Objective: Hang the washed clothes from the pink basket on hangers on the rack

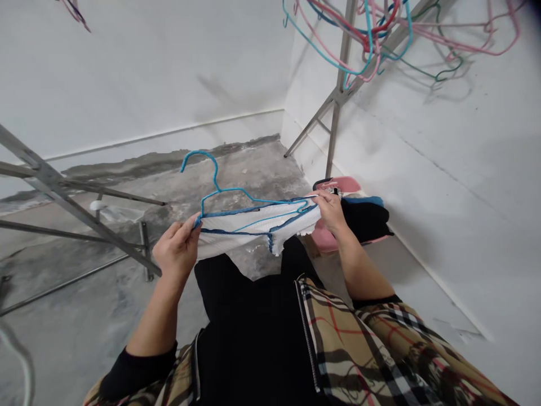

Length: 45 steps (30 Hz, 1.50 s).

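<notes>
A white garment (236, 242) with dark blue trim is stretched sideways between my two hands. Inside its opening sits a light blue hanger (236, 190), its hook standing up to the left. My left hand (177, 242) pinches the garment's left edge at the hanger's end. At the other side, the fingers of my right hand (329, 210) are closed on the right edge, near the hanger's notched right end. Part of the hanger's lower bar shows within the opening; the garment's lower part hangs over my knees.
Pink, blue, red and green hangers (367, 45) hang on a metal rack (338, 96) at upper right. A pink basin (325, 239) with dark clothes (366, 220) stands on the floor at right. Another metal frame (84, 208) stands at left. White walls (169, 62) enclose the corner.
</notes>
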{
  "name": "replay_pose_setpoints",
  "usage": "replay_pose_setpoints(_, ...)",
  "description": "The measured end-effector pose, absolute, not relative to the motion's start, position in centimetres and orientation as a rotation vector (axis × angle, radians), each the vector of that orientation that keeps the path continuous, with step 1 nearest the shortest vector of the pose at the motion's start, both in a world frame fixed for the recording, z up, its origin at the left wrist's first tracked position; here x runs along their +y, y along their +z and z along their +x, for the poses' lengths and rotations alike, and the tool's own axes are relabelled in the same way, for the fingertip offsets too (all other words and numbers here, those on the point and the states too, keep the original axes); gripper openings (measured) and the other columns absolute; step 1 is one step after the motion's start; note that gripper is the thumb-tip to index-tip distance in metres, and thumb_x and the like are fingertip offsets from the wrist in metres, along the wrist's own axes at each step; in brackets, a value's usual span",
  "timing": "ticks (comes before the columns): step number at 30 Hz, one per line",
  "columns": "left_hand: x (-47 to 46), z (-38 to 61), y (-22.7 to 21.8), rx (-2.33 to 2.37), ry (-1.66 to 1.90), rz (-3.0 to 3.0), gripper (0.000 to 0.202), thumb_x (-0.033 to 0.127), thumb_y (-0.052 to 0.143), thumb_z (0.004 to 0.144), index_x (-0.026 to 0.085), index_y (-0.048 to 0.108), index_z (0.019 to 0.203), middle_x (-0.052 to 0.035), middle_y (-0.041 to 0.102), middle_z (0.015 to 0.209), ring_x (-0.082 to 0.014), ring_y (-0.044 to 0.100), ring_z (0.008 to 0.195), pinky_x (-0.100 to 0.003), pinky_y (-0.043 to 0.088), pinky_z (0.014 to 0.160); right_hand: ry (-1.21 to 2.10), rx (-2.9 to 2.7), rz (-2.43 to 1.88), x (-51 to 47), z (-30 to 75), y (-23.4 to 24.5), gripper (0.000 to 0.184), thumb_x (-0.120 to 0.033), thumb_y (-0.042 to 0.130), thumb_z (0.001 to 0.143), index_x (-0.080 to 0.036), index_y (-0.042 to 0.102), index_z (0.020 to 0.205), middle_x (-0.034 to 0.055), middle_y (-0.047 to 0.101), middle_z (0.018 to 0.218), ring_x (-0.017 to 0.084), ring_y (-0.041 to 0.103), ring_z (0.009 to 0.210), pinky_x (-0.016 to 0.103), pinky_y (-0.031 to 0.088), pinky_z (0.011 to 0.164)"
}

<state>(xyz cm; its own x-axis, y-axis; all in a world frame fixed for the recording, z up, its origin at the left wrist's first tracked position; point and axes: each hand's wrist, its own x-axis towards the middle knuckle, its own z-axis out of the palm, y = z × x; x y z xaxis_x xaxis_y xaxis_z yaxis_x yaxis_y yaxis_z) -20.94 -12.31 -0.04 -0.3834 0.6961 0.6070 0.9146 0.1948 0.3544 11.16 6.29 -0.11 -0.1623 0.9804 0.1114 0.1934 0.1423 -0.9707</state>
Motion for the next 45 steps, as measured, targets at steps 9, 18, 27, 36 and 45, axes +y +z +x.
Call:
replay_pose_setpoints(9,-12.5,-21.4,-0.3,-2.157,-1.011,-1.585,0.028,0.042,0.056,0.093,0.025,0.074,0.106,-0.0022,0.060,0.069,-0.0124,0.055,0.063,-0.023,0.035,0.057,1.139,-1.521,-1.147,6.3,11.2,0.2,0.021,-0.030,0.054,0.066,-0.017,0.071,0.068,-0.0003,0.064,0.065,0.016,0.056,0.067,0.027,0.043,0.064)
replay_pose_setpoints(18,-12.7,-20.9,-1.5,-2.135,-0.759,-1.712,0.025,0.035,0.056,0.093,0.030,0.076,0.107,-0.0032,0.064,0.071,-0.0142,0.056,0.064,-0.025,0.032,0.055,1.150,-1.585,-1.130,6.0,11.4,0.3,0.020,-0.029,0.054,0.072,-0.017,0.070,0.071,-0.0002,0.061,0.067,0.016,0.057,0.070,0.028,0.044,0.069)
replay_pose_setpoints(27,-11.3,-21.8,-1.3,-2.097,-1.047,-1.767,0.030,0.042,0.056,0.093,0.022,0.076,0.103,0.0001,0.057,0.063,-0.0114,0.055,0.060,-0.021,0.036,0.057,0.847,-2.394,-0.818,4.8,12.3,3.5,0.041,-0.043,0.060,0.088,-0.020,0.066,0.120,0.0116,0.063,0.119,0.025,0.056,0.113,0.042,0.043,0.099)
replay_pose_setpoints(36,-10.4,-25.0,2.8,-2.063,-1.036,-2.012,0.041,0.052,0.057,0.089,0.024,0.071,0.115,-0.0048,0.069,0.079,-0.0181,0.063,0.074,-0.027,0.047,0.071,0.992,-2.352,-0.660,4.8,11.6,3.9,0.035,-0.041,0.047,0.097,-0.014,0.069,0.094,0.0042,0.071,0.082,0.015,0.065,0.073,0.023,0.048,0.067)
replay_pose_setpoints(45,-11.4,-28.7,2.7,-2.236,-1.584,-1.962,0.029,0.047,0.069,0.080,0.021,0.077,0.090,-0.0064,0.074,0.085,-0.0195,0.067,0.078,-0.029,0.053,0.073,0.611,-2.325,-0.672,5.4,14.5,5.0,0.023,-0.031,0.051,0.095,-0.018,0.069,0.091,0.0052,0.074,0.083,0.017,0.069,0.073,0.023,0.051,0.064)
